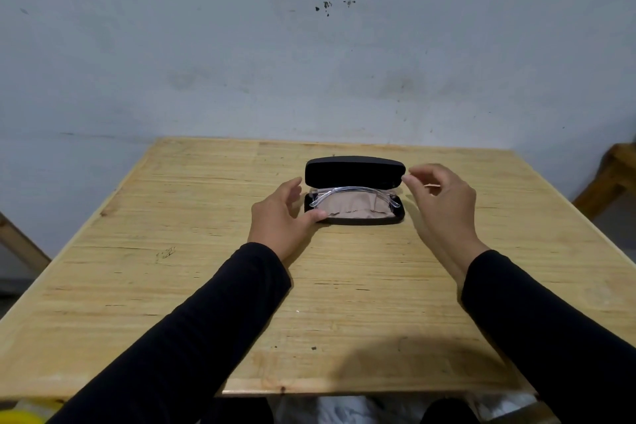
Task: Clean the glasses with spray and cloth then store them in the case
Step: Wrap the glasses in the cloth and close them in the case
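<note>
So the glasses point(354, 194) are laid lengthwise in the open case point(354, 217), on the cloth point(347, 205). Left hand point(280, 217) is rested at its left end, right hand point(444, 203) held beside the lid; fingers loose, probably nothing gripped.

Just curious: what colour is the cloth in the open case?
The cloth is beige-pink, seen in the head view.

Table point(137, 286): in front of me, its far edge against the wall point(309, 45).
Case point(354, 194): on the far middle of the table, I see its lid standing up behind the tray.
Cloth point(351, 205): in the tray.
Glasses point(347, 190): in the tray, over the cloth.
Left hand point(278, 213): at the case's left end, thumb touching the tray.
Right hand point(442, 203): just right of the case.
</note>
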A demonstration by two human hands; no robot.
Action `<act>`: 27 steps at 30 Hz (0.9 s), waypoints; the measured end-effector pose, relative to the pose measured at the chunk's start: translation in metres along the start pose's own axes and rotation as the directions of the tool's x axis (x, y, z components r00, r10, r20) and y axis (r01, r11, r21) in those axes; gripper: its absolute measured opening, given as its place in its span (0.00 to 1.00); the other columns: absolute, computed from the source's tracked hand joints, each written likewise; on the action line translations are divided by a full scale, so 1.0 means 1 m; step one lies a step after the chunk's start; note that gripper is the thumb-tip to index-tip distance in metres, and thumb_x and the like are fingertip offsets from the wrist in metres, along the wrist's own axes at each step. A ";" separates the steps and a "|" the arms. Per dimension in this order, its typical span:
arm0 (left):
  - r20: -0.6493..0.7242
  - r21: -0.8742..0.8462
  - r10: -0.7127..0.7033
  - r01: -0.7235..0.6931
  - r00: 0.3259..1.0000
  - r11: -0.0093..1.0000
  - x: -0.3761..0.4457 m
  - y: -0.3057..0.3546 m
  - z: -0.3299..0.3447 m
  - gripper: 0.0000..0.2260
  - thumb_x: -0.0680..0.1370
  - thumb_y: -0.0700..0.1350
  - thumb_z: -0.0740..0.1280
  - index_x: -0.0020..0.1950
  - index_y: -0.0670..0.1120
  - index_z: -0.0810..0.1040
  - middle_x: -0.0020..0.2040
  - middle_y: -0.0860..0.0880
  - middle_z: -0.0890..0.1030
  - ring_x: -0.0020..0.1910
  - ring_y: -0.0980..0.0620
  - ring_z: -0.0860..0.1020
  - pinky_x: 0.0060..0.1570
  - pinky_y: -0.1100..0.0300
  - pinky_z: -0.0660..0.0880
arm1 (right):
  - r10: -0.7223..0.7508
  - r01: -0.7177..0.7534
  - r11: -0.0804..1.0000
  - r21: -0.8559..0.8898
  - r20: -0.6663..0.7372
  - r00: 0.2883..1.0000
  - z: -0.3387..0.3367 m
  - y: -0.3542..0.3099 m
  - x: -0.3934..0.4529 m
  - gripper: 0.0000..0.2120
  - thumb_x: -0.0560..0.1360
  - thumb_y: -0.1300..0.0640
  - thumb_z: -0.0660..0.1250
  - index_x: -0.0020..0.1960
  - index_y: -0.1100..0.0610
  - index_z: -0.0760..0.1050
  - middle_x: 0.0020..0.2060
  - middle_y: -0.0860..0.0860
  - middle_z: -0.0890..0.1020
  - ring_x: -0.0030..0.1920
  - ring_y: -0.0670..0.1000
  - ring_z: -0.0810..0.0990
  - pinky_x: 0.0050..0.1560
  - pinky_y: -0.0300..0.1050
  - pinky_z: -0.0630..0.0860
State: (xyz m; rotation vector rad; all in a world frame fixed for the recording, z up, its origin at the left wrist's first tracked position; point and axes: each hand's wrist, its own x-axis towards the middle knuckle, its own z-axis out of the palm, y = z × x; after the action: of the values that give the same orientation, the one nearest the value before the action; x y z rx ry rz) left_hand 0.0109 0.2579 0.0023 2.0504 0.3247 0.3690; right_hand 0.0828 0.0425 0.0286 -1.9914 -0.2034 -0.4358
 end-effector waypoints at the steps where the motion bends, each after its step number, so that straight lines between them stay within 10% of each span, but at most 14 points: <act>1: 0.032 -0.033 -0.022 0.023 0.999 0.999 0.000 0.000 0.000 0.34 0.67 0.48 0.76 0.71 0.49 0.66 0.65 0.48 0.76 0.63 0.54 0.74 0.63 0.64 0.67 | 0.031 -0.032 0.999 0.025 0.009 0.999 -0.001 -0.001 0.004 0.08 0.75 0.54 0.69 0.54 0.51 0.79 0.46 0.47 0.82 0.46 0.45 0.79 0.40 0.26 0.72; 7: 0.051 -0.047 -0.042 0.045 0.998 0.998 0.000 0.001 0.000 0.36 0.67 0.46 0.77 0.71 0.47 0.66 0.64 0.46 0.77 0.62 0.53 0.75 0.64 0.62 0.69 | 0.179 -0.205 0.974 0.096 0.230 0.957 0.009 0.002 0.019 0.16 0.77 0.48 0.65 0.63 0.48 0.76 0.57 0.49 0.81 0.55 0.49 0.80 0.56 0.41 0.76; 14: 0.075 -0.027 -0.037 0.039 0.997 0.999 0.000 0.002 -0.001 0.35 0.68 0.45 0.76 0.72 0.47 0.65 0.64 0.46 0.76 0.63 0.53 0.74 0.66 0.60 0.67 | 0.214 -0.277 0.925 0.260 0.245 0.946 0.007 0.001 0.018 0.13 0.75 0.54 0.69 0.58 0.57 0.80 0.48 0.50 0.83 0.46 0.44 0.82 0.37 0.27 0.76; 27: 0.058 0.030 -0.016 0.014 0.998 0.999 -0.008 0.015 -0.005 0.27 0.72 0.43 0.72 0.69 0.48 0.69 0.57 0.56 0.79 0.59 0.56 0.76 0.61 0.68 0.64 | 0.077 -0.115 0.987 0.113 0.296 0.952 -0.010 0.018 -0.013 0.14 0.72 0.62 0.71 0.57 0.53 0.80 0.56 0.47 0.80 0.58 0.46 0.77 0.52 0.30 0.74</act>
State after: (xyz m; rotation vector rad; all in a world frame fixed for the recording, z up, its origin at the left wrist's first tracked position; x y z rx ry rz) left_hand 0.0030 0.2514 0.0170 2.0827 0.3118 0.2961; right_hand 0.0747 0.0265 0.0124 -1.9219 -0.3090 -0.0626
